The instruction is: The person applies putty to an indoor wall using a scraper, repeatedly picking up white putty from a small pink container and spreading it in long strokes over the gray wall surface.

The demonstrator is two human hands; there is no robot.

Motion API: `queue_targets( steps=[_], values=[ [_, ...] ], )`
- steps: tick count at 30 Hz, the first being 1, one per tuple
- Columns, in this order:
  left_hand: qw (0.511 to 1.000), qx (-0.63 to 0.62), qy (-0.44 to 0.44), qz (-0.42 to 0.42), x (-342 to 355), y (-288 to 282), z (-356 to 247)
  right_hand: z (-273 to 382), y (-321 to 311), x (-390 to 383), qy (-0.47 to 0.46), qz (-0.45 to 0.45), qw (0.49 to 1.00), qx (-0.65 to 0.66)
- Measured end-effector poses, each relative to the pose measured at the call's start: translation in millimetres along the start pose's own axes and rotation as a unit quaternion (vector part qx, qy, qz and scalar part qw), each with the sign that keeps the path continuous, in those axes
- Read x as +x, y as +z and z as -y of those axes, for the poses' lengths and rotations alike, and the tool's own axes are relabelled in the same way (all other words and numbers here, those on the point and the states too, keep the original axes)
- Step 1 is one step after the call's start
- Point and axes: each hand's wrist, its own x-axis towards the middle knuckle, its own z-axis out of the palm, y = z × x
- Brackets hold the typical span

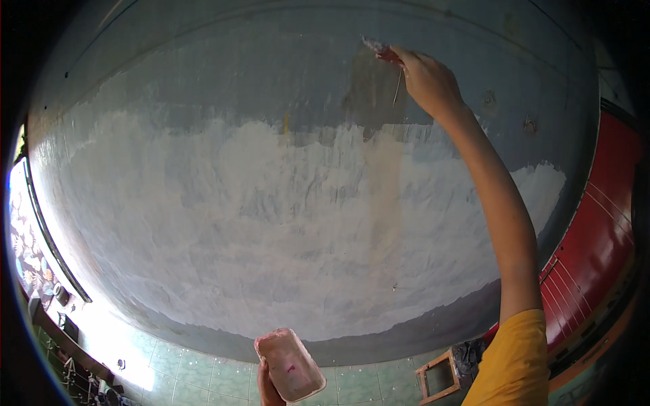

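My right hand [432, 82], at the end of a raised bare arm, grips a paintbrush [384, 53] against the upper part of a grey wall [271, 74]. Whitish bristles point up and left from the fingers, and a thin pale strip hangs below the hand. Across the middle of the wall spreads a large patch of white paint [291, 203] with a ragged upper edge. Low in view, my left hand [268, 386] holds a pinkish rectangular tub [290, 365] by its left side. The tub's inside is smeared pale, with a small magenta spot; the left fingers are partly hidden behind it.
Green tiles [230, 379] cover the floor, speckled with white. A wooden frame [439, 379] and a dark bundle [467, 358] stand by my right sleeve. To the right is a shiny red panel [602, 196]. Bright light enters at the left, beside a patterned curtain [30, 250].
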Motion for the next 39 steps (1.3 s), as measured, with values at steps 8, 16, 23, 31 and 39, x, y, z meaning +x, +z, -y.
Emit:
queue_targets(
  steps=[8,16,23,31,39],
  values=[
    [1.0,-0.015,0.009,-0.015,8.8,-17.7,5.5,64.4,65.3,-139.7,-0.159,0.008,0.987,0.032],
    [1.0,-0.002,-0.011,-0.008,3.9,-3.9,6.0,8.9,15.4,23.8,-0.011,-0.018,1.0,-0.02],
    [1.0,-0.013,0.006,-0.024,-2.2,-18.8,12.3,74.4,73.8,-88.1,-0.168,0.03,0.985,-0.031],
    [1.0,0.007,0.015,-0.023,3.3,-29.2,-4.7,74.9,15.0,9.2,-0.043,0.009,0.999,0.028],
    [0.998,0.001,0.026,-0.062,12.3,-63.9,-5.3,127.6,81.3,-78.2,-0.176,-0.017,0.984,-0.003]
  ],
)
